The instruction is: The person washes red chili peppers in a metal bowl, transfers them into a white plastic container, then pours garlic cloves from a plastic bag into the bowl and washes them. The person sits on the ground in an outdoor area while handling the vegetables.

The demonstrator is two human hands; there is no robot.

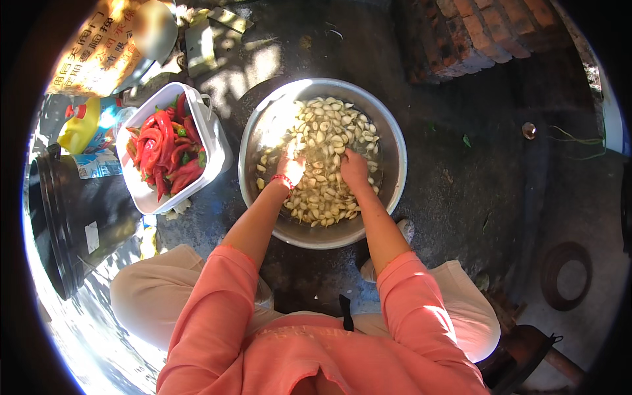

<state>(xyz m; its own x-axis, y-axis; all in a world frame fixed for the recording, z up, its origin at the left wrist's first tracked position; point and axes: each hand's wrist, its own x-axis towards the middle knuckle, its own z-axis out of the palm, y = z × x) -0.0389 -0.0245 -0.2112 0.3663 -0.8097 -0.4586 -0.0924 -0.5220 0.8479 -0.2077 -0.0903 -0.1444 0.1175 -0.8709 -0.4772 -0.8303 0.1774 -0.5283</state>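
A wide metal basin [401,163] stands on the ground between my feet. Water fills part of it, with many peeled garlic cloves [323,126] spread through the middle. My left hand [292,168], with a red bead bracelet [284,178] at the wrist, dips among the cloves on the left side. Strong sunlight washes out its fingers. On the right side of the basin, my right hand [354,170] reaches in with fingers bent down against the cloves. Water and cloves partly hide the fingertips, so what either hand grips is unclear.
Left of the basin, a white plastic bucket [217,153] holds red peppers [165,143]. Beyond it are a yellow bottle [79,129], a lidded black bucket [59,222] and cardboard [94,54] bearing writing. Stacked bricks [469,37] rise at the far right.
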